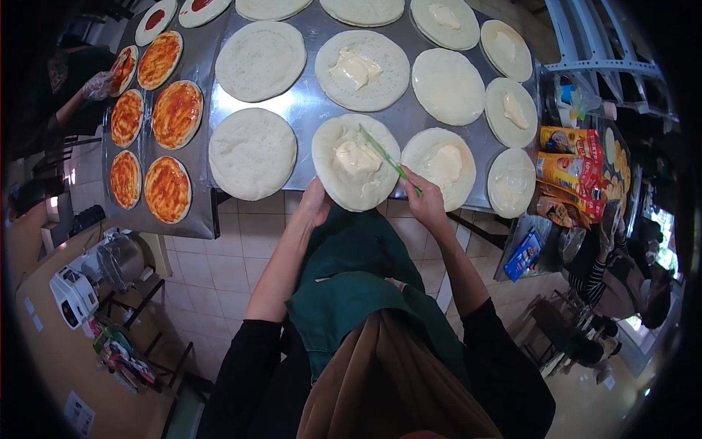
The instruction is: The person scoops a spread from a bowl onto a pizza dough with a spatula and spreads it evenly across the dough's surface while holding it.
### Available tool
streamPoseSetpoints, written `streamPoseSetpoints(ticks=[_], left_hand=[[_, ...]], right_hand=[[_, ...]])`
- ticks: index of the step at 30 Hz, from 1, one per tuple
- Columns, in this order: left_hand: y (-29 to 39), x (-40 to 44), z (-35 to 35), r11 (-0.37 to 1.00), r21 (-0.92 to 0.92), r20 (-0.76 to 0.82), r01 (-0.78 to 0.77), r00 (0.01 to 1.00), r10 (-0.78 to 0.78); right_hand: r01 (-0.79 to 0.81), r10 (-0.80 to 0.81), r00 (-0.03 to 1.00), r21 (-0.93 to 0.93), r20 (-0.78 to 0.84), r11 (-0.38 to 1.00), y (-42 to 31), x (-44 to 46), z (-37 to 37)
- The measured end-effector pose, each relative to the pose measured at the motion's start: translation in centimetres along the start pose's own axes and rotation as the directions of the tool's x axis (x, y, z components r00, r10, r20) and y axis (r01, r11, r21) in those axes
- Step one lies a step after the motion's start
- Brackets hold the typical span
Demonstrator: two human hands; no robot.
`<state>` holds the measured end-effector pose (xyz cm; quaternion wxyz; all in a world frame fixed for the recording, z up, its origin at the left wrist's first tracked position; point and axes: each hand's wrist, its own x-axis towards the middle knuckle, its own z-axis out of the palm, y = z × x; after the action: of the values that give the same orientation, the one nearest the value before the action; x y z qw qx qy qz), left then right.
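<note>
My left hand [316, 203] grips the near left edge of a round pizza base [344, 194], its fingers partly hidden beneath. The base lies at the table's front edge, with a pale creamy spread [357, 157] heaped in its middle. Closed round the green handle of a spreading knife [379, 150] is my right hand [428, 201]. The knife's blade rests over the right side of this base, beside the heap. Just right of it, another base [418, 157] carries a dollop of the same spread. A plain base [252, 154] lies to the left.
Several more bases cover the metal table [300, 164]. Sauce-covered bases [167, 189] fill the left end, where another person's gloved hand [98, 86] works. Food pouches [567, 172] and a blue packet [523, 254] lie at the right. A mixer [121, 257] stands lower left.
</note>
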<state>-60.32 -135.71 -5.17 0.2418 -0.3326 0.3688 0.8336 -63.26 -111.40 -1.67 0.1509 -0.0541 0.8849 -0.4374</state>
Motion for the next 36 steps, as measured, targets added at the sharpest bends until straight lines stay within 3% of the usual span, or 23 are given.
streamPoseSetpoints(ticks=[1,4,6,10,15,18,20,22,23,26,27,30,32,34,36], left_hand=[[0.5,-0.3,0.4,0.999,0.044,0.02,-0.002,1.0,0.002],[2.1,-0.4,1.5,0.989,-0.145,0.161,0.025,0.987,-0.001],[2.2,1.1,1.6,0.956,-0.272,0.331,0.112,0.943,-0.016],[1.7,4.8,1.2,0.816,-0.442,0.611,0.371,0.791,-0.029],[1.9,4.5,2.1,0.847,-0.436,0.605,0.304,0.796,0.026],[2.5,3.1,2.9,0.864,-0.449,0.605,0.229,0.789,0.105],[2.6,2.6,2.7,0.884,-0.442,0.592,0.154,0.79,0.159],[3.2,2.2,1.4,0.911,-0.408,0.562,0.057,0.803,0.201],[3.8,0.6,1.4,0.948,-0.298,0.5,-0.109,0.828,0.253],[4.4,-0.6,0.6,0.948,-0.298,0.521,-0.114,0.813,0.261],[4.4,-1.2,0.3,0.946,-0.302,0.527,-0.117,0.806,0.268],[4.5,-2.2,0.7,0.941,-0.312,0.544,-0.131,0.787,0.29],[5.2,-2.5,0.6,0.937,-0.319,0.553,-0.145,0.774,0.308],[6.0,-2.8,-0.2,0.932,-0.328,0.554,-0.157,0.767,0.324],[6.5,-2.5,-0.1,0.93,-0.333,0.557,-0.158,0.763,0.329]], right_hand=[[-0.016,0.016,1.0,0.025,-0.004,1.0,0.2,-0.2,0.2],[-0.099,0.099,0.995,0.08,0.005,0.992,0.0,-0.7,0.3],[-0.204,0.2,0.979,0.094,0.045,0.974,-1.2,-1.0,-0.1],[-0.155,0.162,0.985,0.106,-0.064,0.982,-1.4,-1.9,0.3],[-0.076,0.066,0.973,-0.036,-0.223,0.996,-3.1,-3.6,1.0],[-0.034,0.001,0.985,-0.194,-0.17,0.98,-6.7,-6.2,2.6],[0.079,-0.101,0.981,-0.132,-0.169,0.988,-10.1,-8.0,3.7],[0.027,-0.028,0.999,-0.026,-0.042,0.999,-13.1,-9.2,2.7],[-0.004,0.003,1.0,0.026,0.023,1.0,-14.0,-9.5,2.4],[0.128,-0.122,0.981,0.034,-0.148,0.991,-13.9,-7.9,0.1],[0.064,-0.057,0.977,0.025,-0.208,0.998,-13.3,-6.9,-0.5],[0.109,-0.144,0.965,-0.166,-0.22,0.98,-14.6,-5.5,0.2],[0.317,-0.357,0.928,-0.283,-0.104,0.905,-15.9,-7.1,2.4],[0.337,-0.345,0.938,-0.166,-0.023,0.927,-19.1,-8.8,2.7],[0.303,-0.317,0.946,-0.165,-0.066,0.939,-17.9,-8.0,1.6]])
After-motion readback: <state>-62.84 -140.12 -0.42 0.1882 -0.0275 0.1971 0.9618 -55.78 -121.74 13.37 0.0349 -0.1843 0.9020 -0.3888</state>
